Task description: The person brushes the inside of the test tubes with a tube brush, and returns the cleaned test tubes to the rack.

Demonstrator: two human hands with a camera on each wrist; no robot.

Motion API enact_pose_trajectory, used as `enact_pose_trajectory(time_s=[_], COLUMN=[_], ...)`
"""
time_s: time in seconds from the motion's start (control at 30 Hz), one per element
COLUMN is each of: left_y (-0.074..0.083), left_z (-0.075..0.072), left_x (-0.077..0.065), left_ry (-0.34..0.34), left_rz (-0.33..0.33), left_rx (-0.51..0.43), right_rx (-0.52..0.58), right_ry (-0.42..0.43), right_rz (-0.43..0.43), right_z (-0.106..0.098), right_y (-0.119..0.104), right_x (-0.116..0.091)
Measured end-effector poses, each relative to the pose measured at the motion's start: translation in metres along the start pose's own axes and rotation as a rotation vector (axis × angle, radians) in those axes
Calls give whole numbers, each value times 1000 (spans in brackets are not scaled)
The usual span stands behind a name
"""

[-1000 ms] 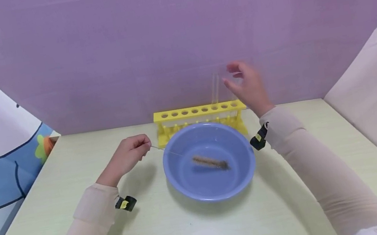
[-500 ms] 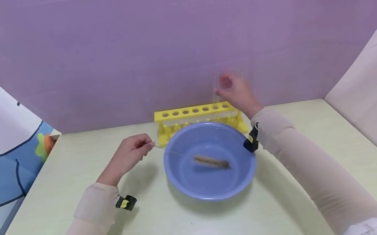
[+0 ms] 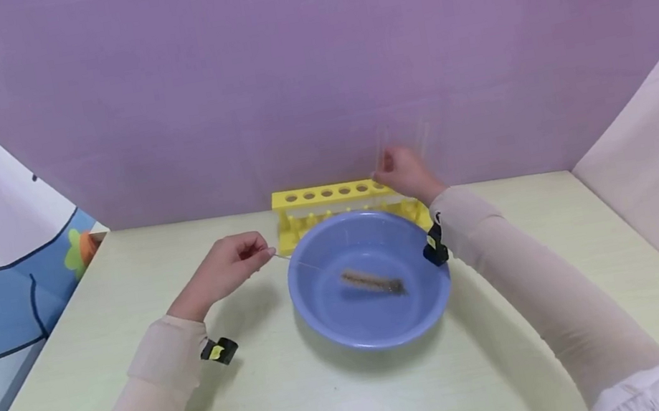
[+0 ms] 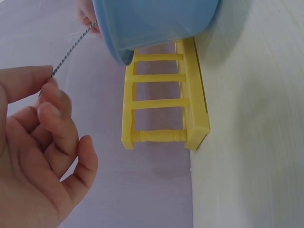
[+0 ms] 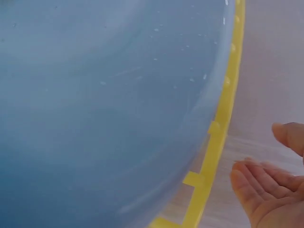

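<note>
My left hand (image 3: 231, 265) pinches the twisted wire handle (image 4: 73, 50) of a test tube brush (image 3: 371, 282) between thumb and forefinger. The brown bristle end lies over the inside of a blue basin (image 3: 308, 318). Behind the basin stands a yellow test tube rack (image 3: 308, 196), partly hidden by it. My right hand (image 3: 405, 171) is at the rack's right end, by a clear test tube (image 3: 382, 140) standing upright there. Another clear tube (image 3: 424, 137) shows faintly to its right. In the right wrist view my thumb and fingers stand apart, with no tube discernible between them.
The basin sits on a pale table (image 3: 337, 408), close in front of the rack. A purple backdrop (image 3: 219, 93) rises just behind the rack. Printed cloth panels (image 3: 1, 238) stand at the sides. Drops wet the basin's inner wall.
My right hand has moved left and down, from the rightmost tube to the tube beside it. The left hand and the brush have stayed nearly still.
</note>
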State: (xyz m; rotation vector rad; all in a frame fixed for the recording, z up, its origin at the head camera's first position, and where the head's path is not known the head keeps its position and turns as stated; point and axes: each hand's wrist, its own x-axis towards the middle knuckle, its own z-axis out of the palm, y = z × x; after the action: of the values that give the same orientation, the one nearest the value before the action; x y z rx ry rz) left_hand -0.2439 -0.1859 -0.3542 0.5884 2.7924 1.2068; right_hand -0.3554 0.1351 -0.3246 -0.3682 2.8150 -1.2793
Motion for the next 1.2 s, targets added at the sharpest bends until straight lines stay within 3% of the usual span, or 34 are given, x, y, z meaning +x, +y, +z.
enact_pose_trajectory(time_s=[0.4, 0.87, 1.2], left_y=[-1, -2, -3], left_z=[-1, 2, 5], left_x=[-1, -1, 0], left_ry=[8, 2, -14], left_rz=[16, 0, 94], left_rx=[28, 61, 239], right_rx=[-137, -169, -181], right_ry=[-81, -15, 3], right_rz=[-13, 40, 30], right_z=[0, 9, 9], right_y=[-1, 2, 1], right_x=[6, 8, 8])
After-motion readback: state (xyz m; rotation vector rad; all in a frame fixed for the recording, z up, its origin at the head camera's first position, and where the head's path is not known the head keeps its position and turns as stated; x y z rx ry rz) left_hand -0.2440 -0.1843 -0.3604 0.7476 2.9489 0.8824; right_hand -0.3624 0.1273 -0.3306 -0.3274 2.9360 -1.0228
